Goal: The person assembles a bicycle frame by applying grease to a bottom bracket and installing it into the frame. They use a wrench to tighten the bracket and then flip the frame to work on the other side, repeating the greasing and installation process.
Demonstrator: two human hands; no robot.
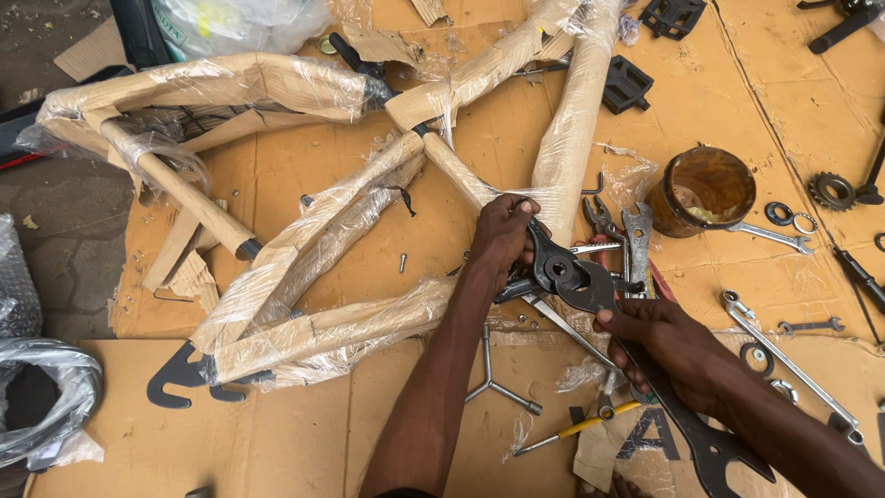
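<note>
Frame (304, 249) is lying on the cardboard (277, 433), mostly wrapped in paper and film, so unpacking is barely started; wrap looks torn open only around the bottom bracket, where I'm working. My left hand (502, 235) is reaching forward, arm straight, fingers closing on the frame at the bracket, steadying it. A flat black spanner (590, 290) is sitting on the bracket fitting. My right hand (664, 341) is coming in from the right, clamping the spanner's handle. Loose wrenches (784, 341) and a brown jar (701, 189) are lying to the right, untouched.

Left hand (502, 235) hides the frame's (304, 240) bracket; black spanner's (645, 369) handle end hidden under right hand (668, 346)
</note>
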